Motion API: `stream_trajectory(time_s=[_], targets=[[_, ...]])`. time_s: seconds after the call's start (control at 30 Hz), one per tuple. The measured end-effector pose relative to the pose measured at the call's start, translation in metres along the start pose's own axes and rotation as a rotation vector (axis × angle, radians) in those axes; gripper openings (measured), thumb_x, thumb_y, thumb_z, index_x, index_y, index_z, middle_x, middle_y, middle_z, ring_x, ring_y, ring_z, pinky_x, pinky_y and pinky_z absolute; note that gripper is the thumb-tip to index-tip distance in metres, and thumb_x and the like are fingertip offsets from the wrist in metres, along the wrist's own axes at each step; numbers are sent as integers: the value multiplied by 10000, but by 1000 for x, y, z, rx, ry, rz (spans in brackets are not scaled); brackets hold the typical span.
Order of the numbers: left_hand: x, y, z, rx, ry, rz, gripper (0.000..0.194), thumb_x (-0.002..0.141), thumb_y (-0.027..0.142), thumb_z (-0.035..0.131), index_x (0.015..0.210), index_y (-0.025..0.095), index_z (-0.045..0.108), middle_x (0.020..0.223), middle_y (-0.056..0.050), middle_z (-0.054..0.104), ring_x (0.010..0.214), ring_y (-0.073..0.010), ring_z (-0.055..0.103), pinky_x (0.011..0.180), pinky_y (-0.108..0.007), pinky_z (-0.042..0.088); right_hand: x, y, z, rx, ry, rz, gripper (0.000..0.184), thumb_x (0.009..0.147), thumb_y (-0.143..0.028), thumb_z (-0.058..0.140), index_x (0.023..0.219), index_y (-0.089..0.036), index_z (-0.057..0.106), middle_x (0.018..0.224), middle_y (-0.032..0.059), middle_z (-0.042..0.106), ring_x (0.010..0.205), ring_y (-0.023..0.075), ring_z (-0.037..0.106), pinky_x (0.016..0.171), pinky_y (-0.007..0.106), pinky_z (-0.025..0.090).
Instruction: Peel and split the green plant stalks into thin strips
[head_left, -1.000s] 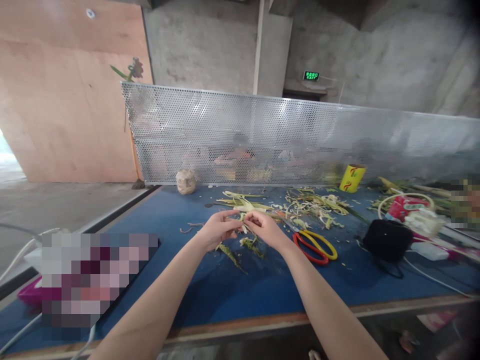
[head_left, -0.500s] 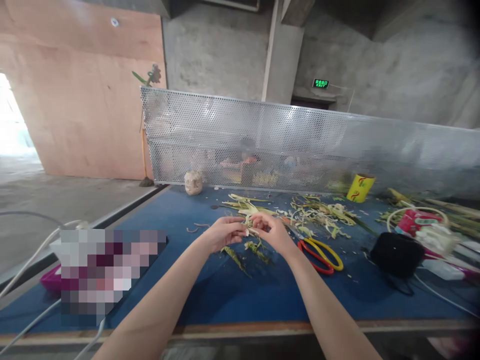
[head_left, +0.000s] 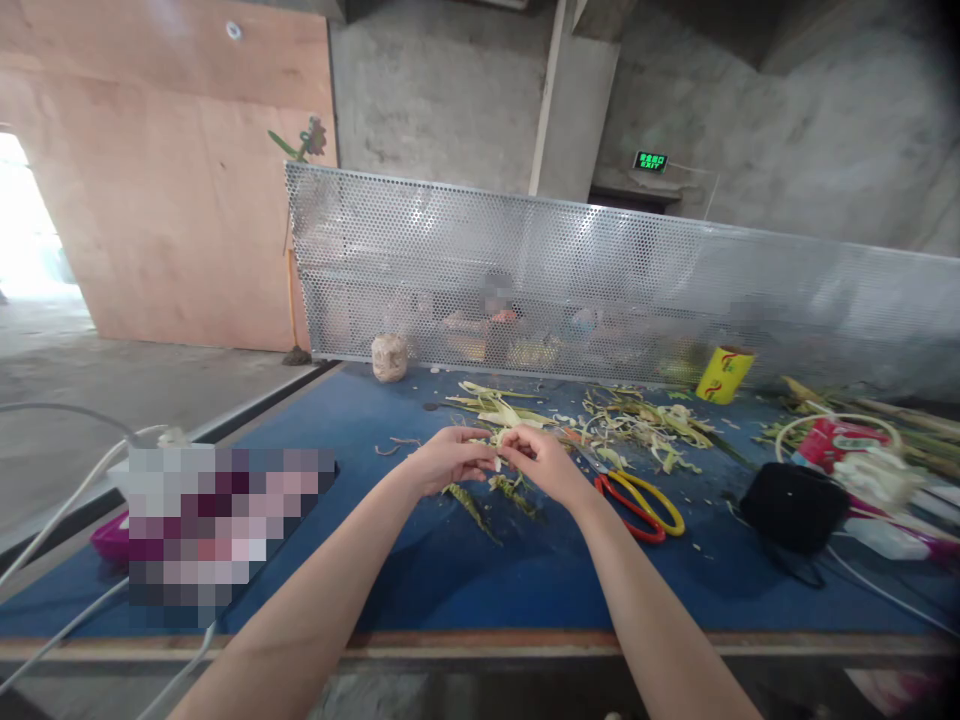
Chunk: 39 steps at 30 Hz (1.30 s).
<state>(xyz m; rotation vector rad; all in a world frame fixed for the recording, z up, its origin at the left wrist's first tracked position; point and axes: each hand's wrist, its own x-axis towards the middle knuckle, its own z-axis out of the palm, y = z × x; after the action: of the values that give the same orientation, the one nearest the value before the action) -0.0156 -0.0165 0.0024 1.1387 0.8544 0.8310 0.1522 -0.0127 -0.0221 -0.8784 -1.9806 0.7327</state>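
My left hand (head_left: pixel 448 462) and my right hand (head_left: pixel 541 462) meet over the blue table (head_left: pixel 465 570), fingertips pinched on a small pale leaf strip (head_left: pixel 501 452) between them. Just below the hands lie woven green leaf pieces (head_left: pixel 480 500) on the table. Red and yellow scissors (head_left: pixel 641 498) rest close to the right of my right hand. A heap of pale leaf strips and scraps (head_left: pixel 600 420) spreads behind the hands.
A perforated metal screen (head_left: pixel 600 280) stands along the table's far edge, with people blurred behind it. A yellow cup (head_left: pixel 724 375), a black pouch (head_left: pixel 793 506), a red packet (head_left: pixel 832 440), white cables (head_left: pixel 67 560) and a pale lump (head_left: pixel 390 357) sit around.
The view has shifted slightly; both hands stay together, still working the leaf strip, with the fingers drawn a little closer.
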Motion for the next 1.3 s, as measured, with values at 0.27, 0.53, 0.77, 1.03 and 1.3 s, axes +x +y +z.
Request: stream_trajectory(time_s=[0.27,0.53,0.77,1.03,1.3], targets=[[0,-2,0,56,-23,12,594,626,141,676,1153,25,428,544,-26,611,485,-87,566,478,-183,466,-2,-3,3,103,-147,113,271,802,-436,410,693,-197,478,569,-21,480,510,109,447,512,238,362],[1,-5,-2,102,-37,19,661,605,142,692,1179,27,385,576,-22,625,489,-95,579,512,-204,472,-1,-2,1,56,-173,114,267,827,-378,384,670,-185,483,591,-8,517,504,101,439,507,226,347],[-2,-2,2,125,-82,67,608,660,150,650,1192,87,363,596,-5,610,530,-92,573,515,-210,453,-2,-6,0,26,-132,63,268,827,-358,386,638,-188,472,550,-24,463,507,99,429,497,219,334],[-2,-2,1,123,-65,82,547,683,198,629,1174,116,404,590,-4,583,563,-97,559,535,-226,451,-3,-7,1,-54,-96,-10,246,835,-297,363,639,-192,467,571,-23,462,537,109,457,526,226,354],[-1,-2,2,252,-30,115,591,669,185,602,1203,103,361,581,24,563,541,-98,544,525,-232,446,-7,-7,-1,-113,-109,-16,313,876,-272,254,673,-192,479,593,-12,509,545,113,463,553,237,350]])
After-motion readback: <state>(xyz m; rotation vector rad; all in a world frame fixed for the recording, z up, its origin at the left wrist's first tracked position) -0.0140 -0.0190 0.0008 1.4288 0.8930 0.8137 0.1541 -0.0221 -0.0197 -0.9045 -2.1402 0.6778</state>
